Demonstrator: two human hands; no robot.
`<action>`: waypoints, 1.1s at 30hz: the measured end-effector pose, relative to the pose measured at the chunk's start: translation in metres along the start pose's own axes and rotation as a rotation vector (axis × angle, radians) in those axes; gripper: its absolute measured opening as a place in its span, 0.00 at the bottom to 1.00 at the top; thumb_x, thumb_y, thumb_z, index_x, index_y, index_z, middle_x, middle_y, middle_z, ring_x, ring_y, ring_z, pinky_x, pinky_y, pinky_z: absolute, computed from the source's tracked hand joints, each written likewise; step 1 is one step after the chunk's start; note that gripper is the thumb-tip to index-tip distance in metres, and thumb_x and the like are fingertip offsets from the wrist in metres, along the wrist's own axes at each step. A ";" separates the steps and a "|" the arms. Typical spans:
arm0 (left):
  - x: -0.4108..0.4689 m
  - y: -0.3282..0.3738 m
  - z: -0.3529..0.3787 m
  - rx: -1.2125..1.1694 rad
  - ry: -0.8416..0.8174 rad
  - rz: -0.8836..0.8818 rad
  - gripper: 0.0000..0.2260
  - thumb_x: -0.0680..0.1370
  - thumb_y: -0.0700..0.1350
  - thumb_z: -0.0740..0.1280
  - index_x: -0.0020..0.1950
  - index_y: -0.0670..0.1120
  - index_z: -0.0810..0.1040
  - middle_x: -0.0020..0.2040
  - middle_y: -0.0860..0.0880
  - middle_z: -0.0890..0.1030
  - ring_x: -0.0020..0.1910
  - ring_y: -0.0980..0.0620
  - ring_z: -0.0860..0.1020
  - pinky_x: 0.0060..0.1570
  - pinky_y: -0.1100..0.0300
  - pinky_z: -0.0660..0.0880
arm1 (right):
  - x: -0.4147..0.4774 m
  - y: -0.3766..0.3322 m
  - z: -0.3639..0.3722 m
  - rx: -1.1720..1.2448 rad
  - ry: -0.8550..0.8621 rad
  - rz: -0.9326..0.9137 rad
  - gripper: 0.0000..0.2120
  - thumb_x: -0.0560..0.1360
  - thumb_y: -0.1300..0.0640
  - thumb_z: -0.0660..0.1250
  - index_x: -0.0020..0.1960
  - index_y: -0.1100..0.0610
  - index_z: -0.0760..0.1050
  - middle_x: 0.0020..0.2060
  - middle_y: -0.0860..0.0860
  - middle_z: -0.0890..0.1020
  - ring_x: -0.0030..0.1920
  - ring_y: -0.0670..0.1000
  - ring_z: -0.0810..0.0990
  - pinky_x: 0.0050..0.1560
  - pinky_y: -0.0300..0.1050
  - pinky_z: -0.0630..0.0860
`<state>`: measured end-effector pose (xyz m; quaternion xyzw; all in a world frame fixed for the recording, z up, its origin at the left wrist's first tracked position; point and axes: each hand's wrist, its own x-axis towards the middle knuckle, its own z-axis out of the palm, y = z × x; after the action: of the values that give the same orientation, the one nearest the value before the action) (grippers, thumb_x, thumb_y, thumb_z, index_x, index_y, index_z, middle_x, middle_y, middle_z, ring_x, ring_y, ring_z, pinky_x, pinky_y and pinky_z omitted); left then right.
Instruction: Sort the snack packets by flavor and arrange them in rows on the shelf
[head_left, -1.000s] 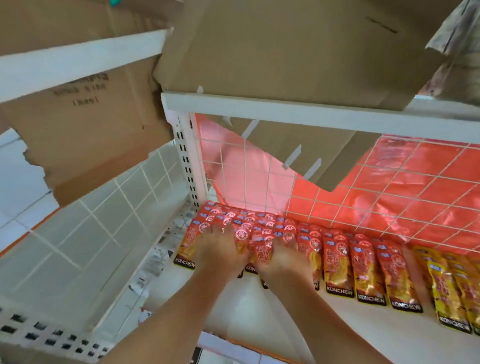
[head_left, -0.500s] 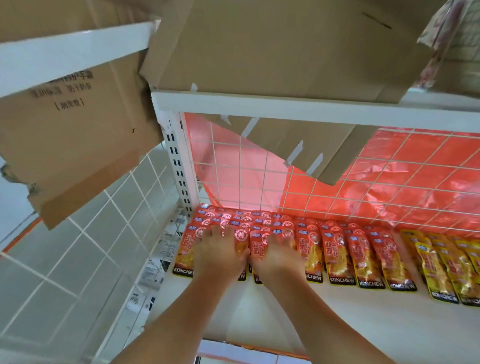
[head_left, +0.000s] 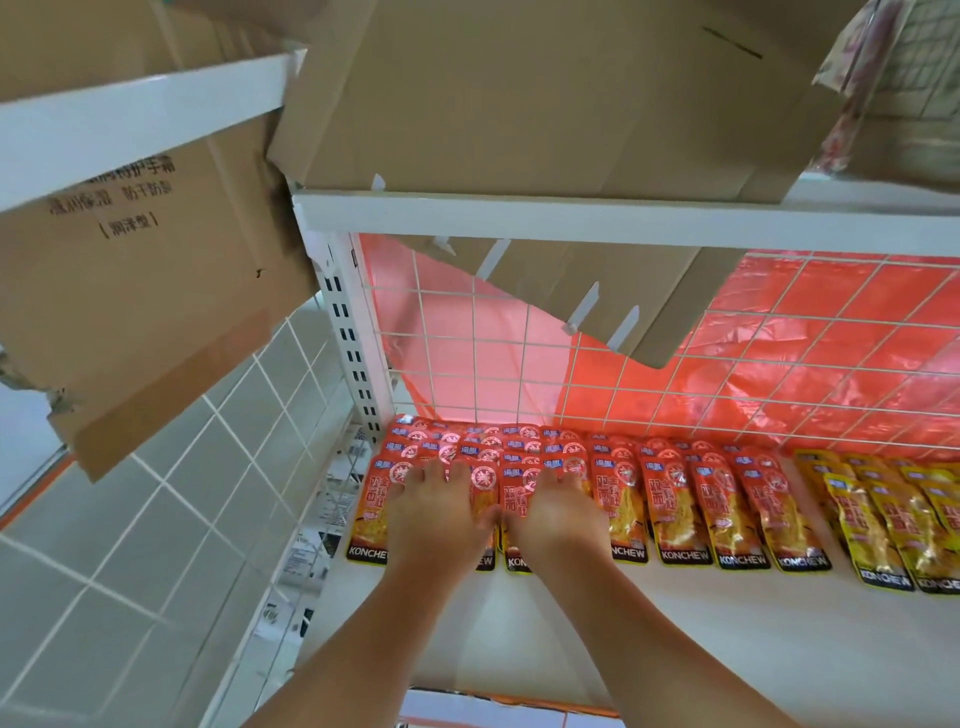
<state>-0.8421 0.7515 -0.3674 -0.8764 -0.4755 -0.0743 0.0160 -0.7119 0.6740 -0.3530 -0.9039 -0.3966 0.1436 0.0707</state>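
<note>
Cardboard boxes fill my view from 10 round to 2 o'clock, sitting on the upper tier. Behind and below them a wire grid backs the bay, with red plastic sheet showing through it. The white shelf runs from 6 out to 4 o'clock, and that is where the task's goods lie. Red packets are laid in overlapping rows along the back edge against the grid, from the upright post at 9 o'clock across past centre. Yellow packets start just beside them at 3 o'clock. The two flavours lie apart, so I judge the sorting well along, and this step to be squaring up the red rows at their 9 o'clock end.

The left grip and right grip lie side by side at centre, very close to each other. Both are flat, fingers straight, palms down on the front red packets. Neither has anything pinched or curled round.

By my judgement these are thin glossy pouches: light, soft and slippery, likely to skate over each other and over the smooth shelf when pushed. Flat-palm pressure suits nudging a whole row. To lift a single one I would pinch the dark KONCHEW band at its 6 o'clock end, where the seal looks stiffest, not the soft middle
</note>
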 end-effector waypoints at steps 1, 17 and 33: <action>0.000 0.000 0.000 -0.001 0.001 0.003 0.34 0.77 0.73 0.57 0.75 0.52 0.68 0.68 0.48 0.75 0.68 0.44 0.72 0.64 0.48 0.69 | 0.000 0.000 0.000 0.000 0.008 -0.003 0.35 0.75 0.33 0.65 0.71 0.55 0.65 0.66 0.56 0.72 0.60 0.60 0.79 0.54 0.54 0.76; -0.002 0.008 -0.010 -0.103 0.062 0.086 0.24 0.78 0.67 0.63 0.61 0.50 0.80 0.54 0.49 0.81 0.55 0.46 0.78 0.53 0.51 0.74 | 0.003 0.012 -0.006 0.105 0.078 -0.047 0.26 0.76 0.38 0.64 0.68 0.51 0.69 0.66 0.54 0.73 0.58 0.58 0.79 0.49 0.51 0.75; 0.014 0.168 -0.094 -0.580 0.231 0.492 0.16 0.76 0.58 0.62 0.56 0.51 0.80 0.49 0.52 0.82 0.50 0.48 0.80 0.49 0.52 0.76 | -0.037 0.147 -0.131 0.349 0.498 -0.140 0.08 0.76 0.50 0.66 0.54 0.50 0.75 0.49 0.48 0.78 0.46 0.53 0.79 0.43 0.47 0.75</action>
<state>-0.7051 0.6616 -0.2652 -0.9182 -0.2059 -0.2974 -0.1614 -0.5925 0.5456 -0.2564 -0.8559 -0.3978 -0.0216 0.3296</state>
